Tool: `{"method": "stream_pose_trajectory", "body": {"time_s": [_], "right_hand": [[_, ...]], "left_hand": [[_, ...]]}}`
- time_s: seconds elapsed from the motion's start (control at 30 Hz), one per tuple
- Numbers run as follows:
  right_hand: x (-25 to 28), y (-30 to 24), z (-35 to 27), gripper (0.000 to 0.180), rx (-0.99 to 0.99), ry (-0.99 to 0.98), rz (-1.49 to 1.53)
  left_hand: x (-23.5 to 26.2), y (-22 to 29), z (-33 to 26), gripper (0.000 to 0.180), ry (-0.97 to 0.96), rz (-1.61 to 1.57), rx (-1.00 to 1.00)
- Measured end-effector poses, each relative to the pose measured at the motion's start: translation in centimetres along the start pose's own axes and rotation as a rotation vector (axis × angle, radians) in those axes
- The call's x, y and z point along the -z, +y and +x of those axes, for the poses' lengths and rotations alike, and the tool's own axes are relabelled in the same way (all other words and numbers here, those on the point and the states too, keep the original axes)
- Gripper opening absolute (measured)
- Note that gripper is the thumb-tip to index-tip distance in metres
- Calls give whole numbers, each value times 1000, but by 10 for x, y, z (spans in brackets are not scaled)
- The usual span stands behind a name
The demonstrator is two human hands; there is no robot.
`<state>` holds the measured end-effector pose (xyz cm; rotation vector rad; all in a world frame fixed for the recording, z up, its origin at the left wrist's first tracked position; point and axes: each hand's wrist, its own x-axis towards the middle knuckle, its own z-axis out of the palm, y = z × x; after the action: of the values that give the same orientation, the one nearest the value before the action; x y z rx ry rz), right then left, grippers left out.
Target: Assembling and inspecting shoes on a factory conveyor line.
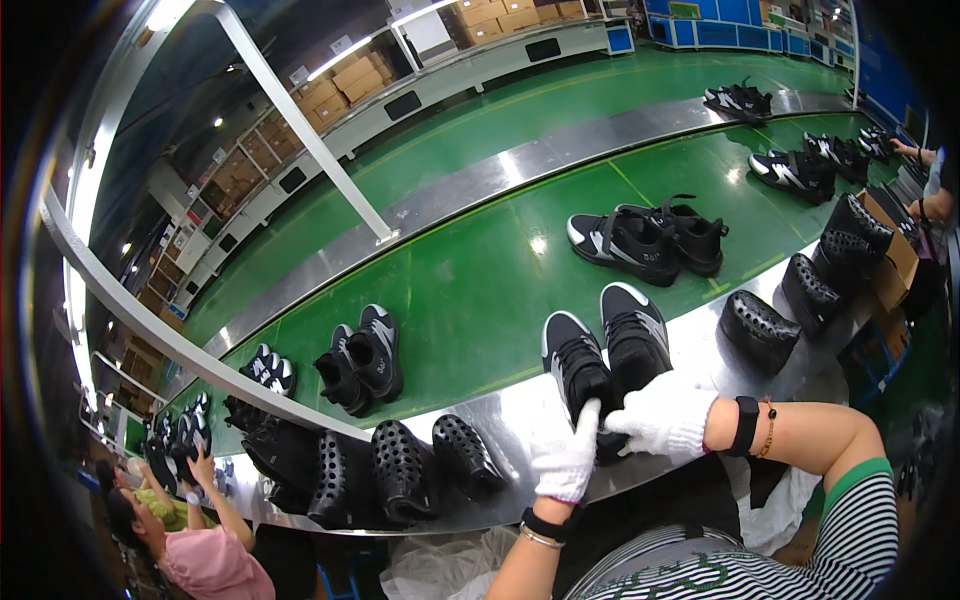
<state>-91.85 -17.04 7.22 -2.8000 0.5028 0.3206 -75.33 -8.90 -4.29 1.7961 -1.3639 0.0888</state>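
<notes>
Two black sneakers with silver-white toes stand side by side on the metal ledge, toes pointing away from me: a left sneaker [572,350] and a right sneaker [634,325]. My left hand [563,452], in a white knitted glove, is closed at the heel of the left sneaker. My right hand [662,418], gloved too, has its fingers bent in at the heels, on the right sneaker's back end. What the fingertips press on is partly hidden. Just beyond, another pair of black sneakers [625,245] rests on the green conveyor belt [480,310].
Black perforated shoe-shaped forms [757,330] line the metal ledge at right, with more forms [402,470] at left. More sneakers [365,355] sit along the belt. A cardboard box [885,255] stands at right. Co-workers [210,560] are at left and at the far right. A white frame post [300,120] rises beyond the belt.
</notes>
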Motion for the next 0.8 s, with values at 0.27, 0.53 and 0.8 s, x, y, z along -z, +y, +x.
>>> {"method": "stream_pose_trajectory", "body": {"time_s": [0.27, 0.53, 0.8], "right_hand": [[-16, 15, 56, 21, 173, 188, 87], [21, 20, 197, 27, 100, 294, 7], [71, 110, 168, 30, -134, 500, -58]], "left_hand": [[10, -21, 39, 31, 161, -72, 40], [18, 1, -39, 57, 168, 76, -139], [7, -19, -69, 53, 22, 81, -89]]}}
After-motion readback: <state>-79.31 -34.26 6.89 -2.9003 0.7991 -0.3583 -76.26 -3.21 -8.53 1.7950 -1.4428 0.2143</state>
